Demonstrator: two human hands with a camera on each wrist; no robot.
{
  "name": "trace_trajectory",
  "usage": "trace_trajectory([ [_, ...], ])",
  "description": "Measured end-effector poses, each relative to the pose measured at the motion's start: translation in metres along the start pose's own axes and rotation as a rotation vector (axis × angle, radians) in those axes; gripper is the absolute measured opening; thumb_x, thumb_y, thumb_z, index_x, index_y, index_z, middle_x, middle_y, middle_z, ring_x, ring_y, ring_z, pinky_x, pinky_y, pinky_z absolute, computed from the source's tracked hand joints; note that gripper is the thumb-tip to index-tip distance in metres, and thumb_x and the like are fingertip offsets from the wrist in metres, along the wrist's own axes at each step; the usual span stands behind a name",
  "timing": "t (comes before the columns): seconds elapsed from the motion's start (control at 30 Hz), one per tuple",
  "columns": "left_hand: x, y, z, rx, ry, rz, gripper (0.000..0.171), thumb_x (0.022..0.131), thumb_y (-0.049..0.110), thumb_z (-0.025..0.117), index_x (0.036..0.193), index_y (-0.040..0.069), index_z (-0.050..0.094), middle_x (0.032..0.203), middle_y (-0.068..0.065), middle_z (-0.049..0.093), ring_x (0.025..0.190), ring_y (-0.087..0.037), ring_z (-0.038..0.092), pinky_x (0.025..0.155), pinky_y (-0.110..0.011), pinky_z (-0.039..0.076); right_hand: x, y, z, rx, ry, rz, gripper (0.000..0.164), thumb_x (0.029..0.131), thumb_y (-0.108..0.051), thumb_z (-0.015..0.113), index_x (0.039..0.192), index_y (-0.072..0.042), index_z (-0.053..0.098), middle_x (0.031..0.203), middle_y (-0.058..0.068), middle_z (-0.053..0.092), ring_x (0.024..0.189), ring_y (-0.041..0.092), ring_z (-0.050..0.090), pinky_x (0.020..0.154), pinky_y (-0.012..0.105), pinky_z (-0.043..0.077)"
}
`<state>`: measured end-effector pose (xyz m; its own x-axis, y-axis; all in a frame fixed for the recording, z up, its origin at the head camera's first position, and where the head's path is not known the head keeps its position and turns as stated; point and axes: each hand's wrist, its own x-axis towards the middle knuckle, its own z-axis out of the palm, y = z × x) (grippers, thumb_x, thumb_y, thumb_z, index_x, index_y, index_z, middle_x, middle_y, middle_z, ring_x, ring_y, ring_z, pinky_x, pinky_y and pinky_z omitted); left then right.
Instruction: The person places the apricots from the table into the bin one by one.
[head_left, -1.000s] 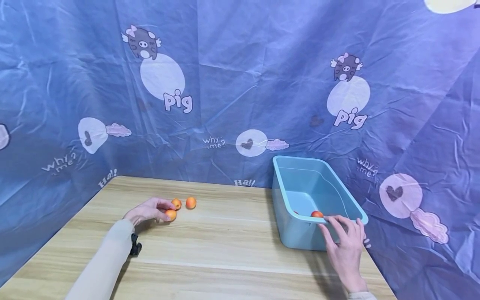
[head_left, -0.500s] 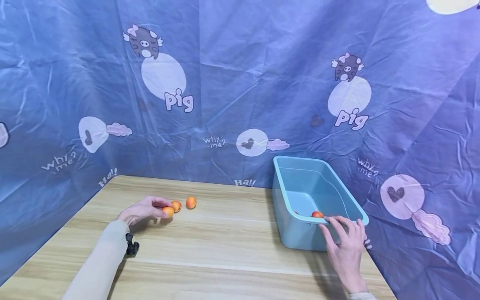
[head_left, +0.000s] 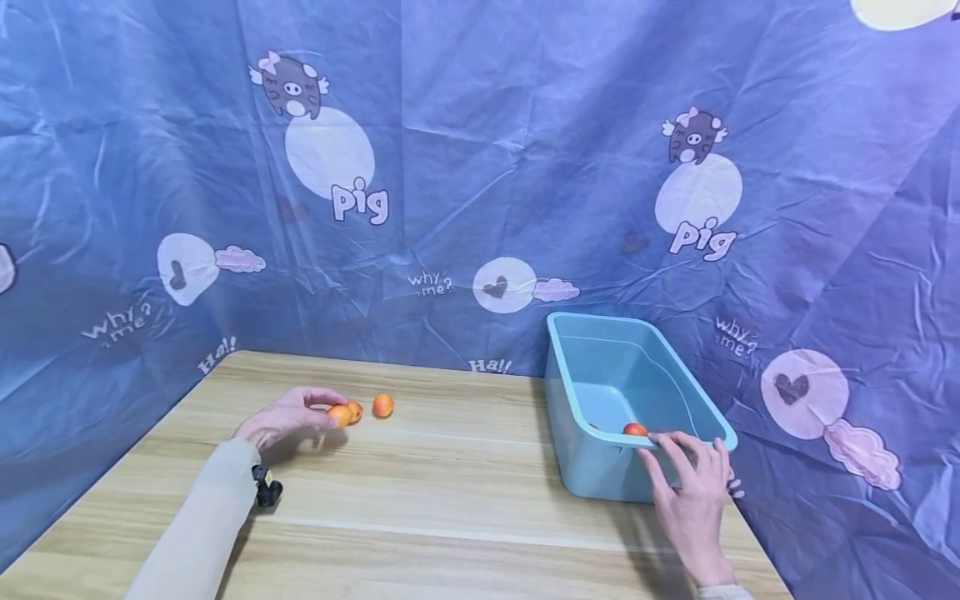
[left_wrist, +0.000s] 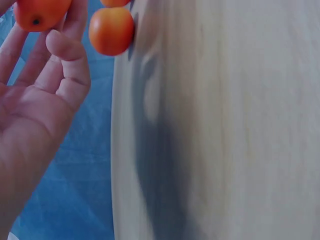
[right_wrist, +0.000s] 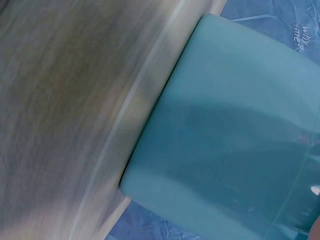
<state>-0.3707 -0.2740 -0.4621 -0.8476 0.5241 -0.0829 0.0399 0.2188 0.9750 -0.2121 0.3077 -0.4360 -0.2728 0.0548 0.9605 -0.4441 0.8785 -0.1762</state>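
Note:
My left hand [head_left: 288,418] pinches a small orange-red fruit [head_left: 340,415] between thumb and fingers over the left part of the table; a dark spot shows on this fruit [left_wrist: 42,12] in the left wrist view. Just behind it in the head view sits a second fruit [head_left: 356,411], partly covered by the held one. A third fruit [head_left: 383,406] lies slightly to the right. On the right, my right hand [head_left: 693,496] holds the near rim of a light blue plastic bin [head_left: 567,392]. Inside the bin, a redder fruit [head_left: 635,429] shows above the near rim.
The pale wooden table [head_left: 450,500] meets a blue printed cloth [head_left: 465,167] hanging behind and at both sides. The bin stands at the table's right edge, its smooth wall [right_wrist: 215,125] filling much of the right wrist view.
My left hand has drawn one fruit slightly left, then raised it toward the back beside the second fruit. The right hand and the bin have stayed in place.

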Motion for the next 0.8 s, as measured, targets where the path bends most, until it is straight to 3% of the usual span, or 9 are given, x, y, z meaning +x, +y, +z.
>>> trace_trajectory([
  [0.2, 0.005, 0.009, 0.008, 0.005, 0.026, 0.035, 0.053, 0.087, 0.009, 0.07, 0.135, -0.004, 0.051, 0.127, -0.019, 0.064, 0.111, -0.021, 0.063, 0.098, -0.034, 0.045, -0.001, 0.002, -0.001, -0.013, 0.004, -0.002, 0.049, 0.09, -0.051, 0.063, 0.095, -0.003, 0.074, 0.096, 0.02, 0.063, 0.094, 0.042, 0.05, 0.108, 0.067, 0.023],
  [0.37, 0.015, 0.02, 0.02, 0.033, 0.062, 0.035, 0.057, 0.085, 0.01, 0.073, 0.137, -0.003, 0.05, 0.126, -0.012, 0.065, 0.113, -0.02, 0.061, 0.1, -0.034, 0.042, -0.001, 0.005, -0.003, -0.01, 0.009, -0.006, 0.049, 0.09, -0.051, 0.064, 0.096, -0.003, 0.074, 0.096, 0.02, 0.064, 0.093, 0.04, 0.052, 0.109, 0.066, 0.023],
  [0.57, 0.028, 0.033, 0.037, 0.051, 0.017, 0.105, 0.056, 0.084, 0.007, 0.071, 0.134, -0.005, 0.052, 0.124, -0.012, 0.065, 0.108, -0.016, 0.061, 0.098, -0.035, 0.045, 0.0, 0.006, -0.004, -0.006, 0.014, -0.012, 0.05, 0.09, -0.05, 0.063, 0.095, -0.002, 0.074, 0.095, 0.02, 0.064, 0.092, 0.038, 0.053, 0.109, 0.066, 0.023],
  [0.8, 0.04, 0.044, 0.06, 0.058, -0.001, 0.111, 0.057, 0.085, 0.01, 0.072, 0.135, -0.006, 0.051, 0.119, -0.011, 0.068, 0.101, -0.016, 0.065, 0.083, -0.032, 0.052, -0.002, 0.005, -0.003, -0.002, -0.002, -0.014, 0.05, 0.091, -0.05, 0.063, 0.095, -0.002, 0.074, 0.096, 0.019, 0.064, 0.094, 0.039, 0.052, 0.11, 0.064, 0.023],
])
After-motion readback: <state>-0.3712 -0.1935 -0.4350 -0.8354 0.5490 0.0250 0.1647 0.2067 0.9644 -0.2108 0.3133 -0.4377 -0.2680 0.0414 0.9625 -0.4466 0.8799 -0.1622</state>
